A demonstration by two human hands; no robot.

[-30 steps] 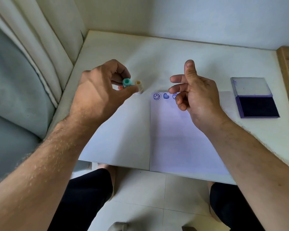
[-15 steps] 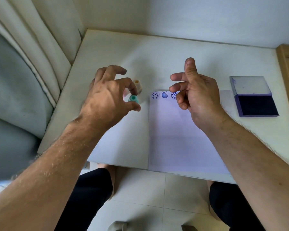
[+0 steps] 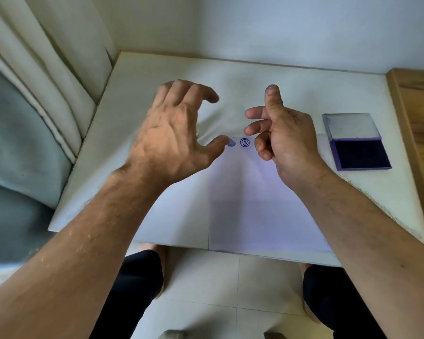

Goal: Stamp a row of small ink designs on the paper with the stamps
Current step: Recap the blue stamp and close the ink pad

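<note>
Left hand point(image 3: 174, 133) spread and empty above white paper sheet point(image 3: 255, 204), right hand point(image 3: 283, 138) loosely curled, empty, clearing blue stamped designs point(image 3: 244, 142); presumably between stamps.

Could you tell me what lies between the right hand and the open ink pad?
Nothing: in the head view only bare table separates the right hand from the ink pad.

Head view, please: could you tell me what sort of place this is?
Probably a room at home: a small white table set in a wall corner, a curtain beside it, tiled floor below.
</note>
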